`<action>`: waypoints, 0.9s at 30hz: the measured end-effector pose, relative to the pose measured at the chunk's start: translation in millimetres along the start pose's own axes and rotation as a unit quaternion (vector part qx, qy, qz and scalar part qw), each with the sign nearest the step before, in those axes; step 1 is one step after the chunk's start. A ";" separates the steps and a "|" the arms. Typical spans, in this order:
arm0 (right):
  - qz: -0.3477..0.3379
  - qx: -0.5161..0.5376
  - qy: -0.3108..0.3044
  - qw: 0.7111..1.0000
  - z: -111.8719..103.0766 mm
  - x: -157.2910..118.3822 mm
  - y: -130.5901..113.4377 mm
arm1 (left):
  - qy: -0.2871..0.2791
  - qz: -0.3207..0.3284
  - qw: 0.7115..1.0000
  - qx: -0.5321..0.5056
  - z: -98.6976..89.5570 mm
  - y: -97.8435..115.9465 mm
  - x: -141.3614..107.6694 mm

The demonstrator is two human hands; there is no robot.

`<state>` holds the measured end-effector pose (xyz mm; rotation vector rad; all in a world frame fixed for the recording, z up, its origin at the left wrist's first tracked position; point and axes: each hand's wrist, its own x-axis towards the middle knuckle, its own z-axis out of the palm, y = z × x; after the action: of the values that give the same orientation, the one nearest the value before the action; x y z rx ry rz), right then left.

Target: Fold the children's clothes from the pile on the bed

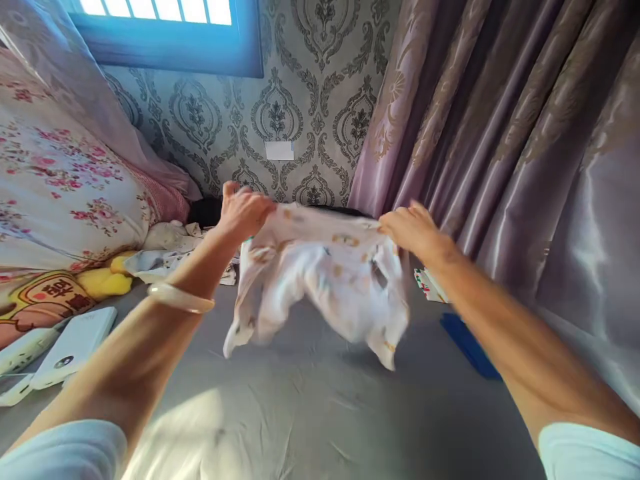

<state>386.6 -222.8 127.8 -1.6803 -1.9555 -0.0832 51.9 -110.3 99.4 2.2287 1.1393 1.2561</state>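
Observation:
A small pair of white printed pants (320, 267), blurred by motion, hangs stretched between my two hands above the grey bed sheet (300, 413). My left hand (246, 212) grips the top edge at its left corner, fingers closed. At the right corner, my right hand (413, 230) pinches the same edge. Both legs of the pants dangle, their cuffs spread apart over the sheet. A pale bangle (181, 298) circles my left forearm.
On the left lie a white power bank (75, 347), a yellow plush toy (107, 280) and some crumpled clothes (155, 263). Floral fabric (65, 160) rises behind them. A blue folded item (470, 343) is at right, near the purple curtain (500, 147). Patterned wallpaper (320, 100) stands ahead.

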 end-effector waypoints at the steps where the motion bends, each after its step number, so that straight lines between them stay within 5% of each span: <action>1: 0.006 -0.045 0.060 0.997 8.7 6.8 -2.1 | 0.004 0.005 1.000 0.018 4.6 1.8 3.9; 4: 0.004 -0.128 0.174 0.976 22.4 18.6 -2.4 | 0.040 0.022 0.995 0.088 15.4 0.9 15.0; 10: 0.010 -0.080 0.124 0.989 24.4 17.2 16.5 | 0.127 0.044 0.974 0.184 32.4 -18.0 24.5; 13: 0.005 0.026 0.069 0.997 17.8 11.0 18.4 | 0.083 0.026 0.990 0.108 29.3 -15.7 22.6; 17: -0.012 0.208 -0.095 0.973 -13.2 -5.2 16.4 | -0.052 -0.021 0.990 -0.132 2.2 -3.8 16.5; 20: -0.042 0.189 -0.153 0.969 -24.9 -11.4 18.3 | -0.096 -0.037 0.973 -0.209 -9.6 -1.7 14.3; 23: -0.039 0.016 -0.072 0.997 -5.5 -3.3 20.3 | -0.054 -0.043 0.994 -0.081 7.5 -4.8 16.8; 27: -0.018 -0.120 0.100 0.988 29.7 11.5 22.6 | 0.089 0.022 0.987 0.128 44.0 -10.2 19.8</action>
<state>396.0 -196.0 100.9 -1.7109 -1.8825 -0.4986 89.2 -84.6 79.8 2.3720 1.3968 1.4221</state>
